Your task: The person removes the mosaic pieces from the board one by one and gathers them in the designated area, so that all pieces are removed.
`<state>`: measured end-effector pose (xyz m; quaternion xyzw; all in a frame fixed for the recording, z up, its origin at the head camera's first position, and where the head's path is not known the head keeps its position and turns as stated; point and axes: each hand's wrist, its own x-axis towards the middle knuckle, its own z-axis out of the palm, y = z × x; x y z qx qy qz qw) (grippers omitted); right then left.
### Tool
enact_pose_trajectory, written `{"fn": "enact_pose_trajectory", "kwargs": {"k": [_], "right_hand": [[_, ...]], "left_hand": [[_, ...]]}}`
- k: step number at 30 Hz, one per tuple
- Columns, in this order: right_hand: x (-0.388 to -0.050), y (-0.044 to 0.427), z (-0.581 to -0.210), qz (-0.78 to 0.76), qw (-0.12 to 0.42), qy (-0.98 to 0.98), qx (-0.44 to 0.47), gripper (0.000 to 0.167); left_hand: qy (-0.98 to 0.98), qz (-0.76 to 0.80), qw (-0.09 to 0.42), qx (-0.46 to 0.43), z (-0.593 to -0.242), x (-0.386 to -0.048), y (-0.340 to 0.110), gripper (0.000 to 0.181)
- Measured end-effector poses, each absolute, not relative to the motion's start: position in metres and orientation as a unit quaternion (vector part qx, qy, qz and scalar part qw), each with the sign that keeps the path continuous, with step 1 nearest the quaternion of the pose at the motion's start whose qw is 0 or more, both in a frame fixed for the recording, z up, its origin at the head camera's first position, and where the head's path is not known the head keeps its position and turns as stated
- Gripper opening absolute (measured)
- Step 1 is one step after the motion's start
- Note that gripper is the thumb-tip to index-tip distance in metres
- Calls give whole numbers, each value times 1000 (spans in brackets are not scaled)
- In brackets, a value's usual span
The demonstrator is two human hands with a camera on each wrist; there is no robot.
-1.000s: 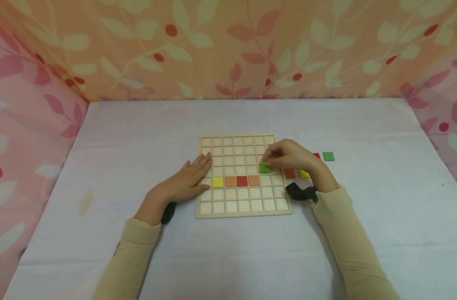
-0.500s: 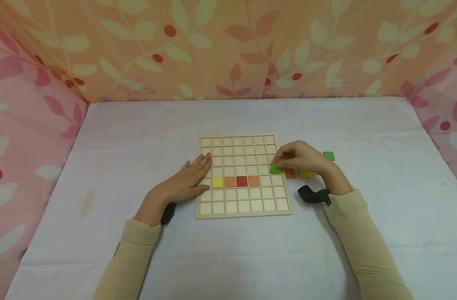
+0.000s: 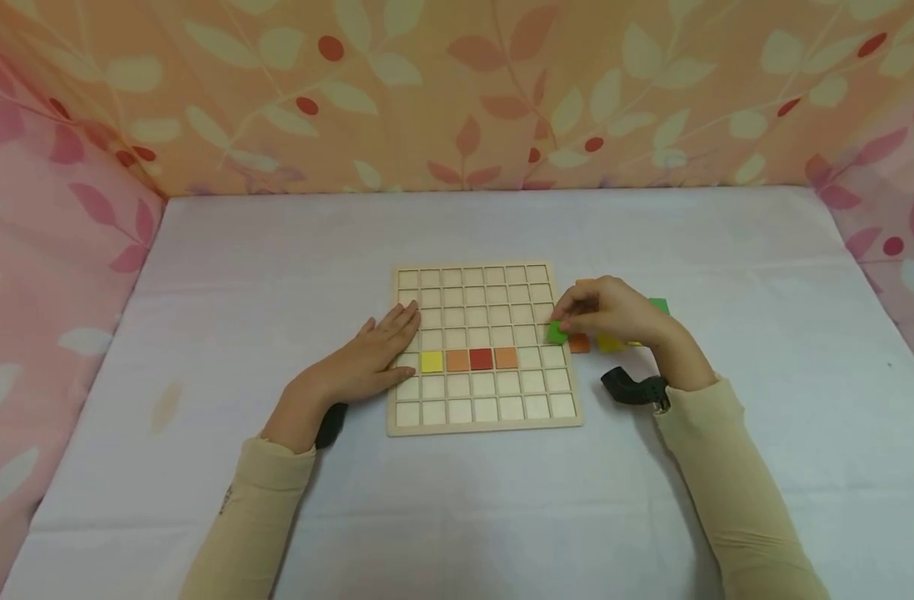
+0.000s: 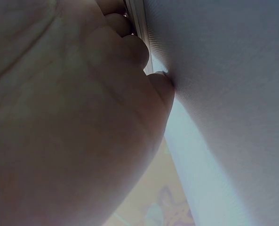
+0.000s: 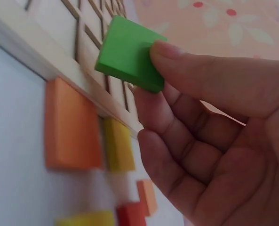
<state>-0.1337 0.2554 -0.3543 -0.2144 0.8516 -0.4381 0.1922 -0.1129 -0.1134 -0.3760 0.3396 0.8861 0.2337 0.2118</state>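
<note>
Grn tile [image 3: 557, 332], qty 1: R hand [image 3: 614, 312] pinching it, shifting rightward vs. 1 s ago, now hovering at gridded board [image 3: 485, 412]'s R edge; prob. not seating yet. L hand [image 3: 362, 364]: fingers lying straight, resting on L edge. Tile row [image 3: 481, 359], qty 4: staying put.

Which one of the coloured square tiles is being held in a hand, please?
The green square tile pinched by the right hand; the other green square tile lies on the white table.

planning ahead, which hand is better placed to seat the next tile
Probably the right hand: it pinches the green tile near the board; the left hand rests on the board's opposite side.
</note>
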Motion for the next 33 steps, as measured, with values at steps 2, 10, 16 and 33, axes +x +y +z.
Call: {"fn": "enact_pose_trajectory", "kwargs": {"k": [2, 10, 16, 33], "right_hand": [[-134, 260, -352, -443, 198, 849, -208, 7], [-134, 277, -344, -436, 202, 858, -181, 9], [-136, 284, -342, -446, 205, 854, -172, 11], [-135, 295, -340, -437, 211, 859, -162, 10]], "left_hand": [[886, 236, 210, 339, -375, -113, -114, 74], [886, 237, 206, 340, -374, -113, -116, 74], [886, 237, 205, 342, -374, -113, -117, 74], [886, 235, 205, 344, -375, -114, -117, 74]]}}
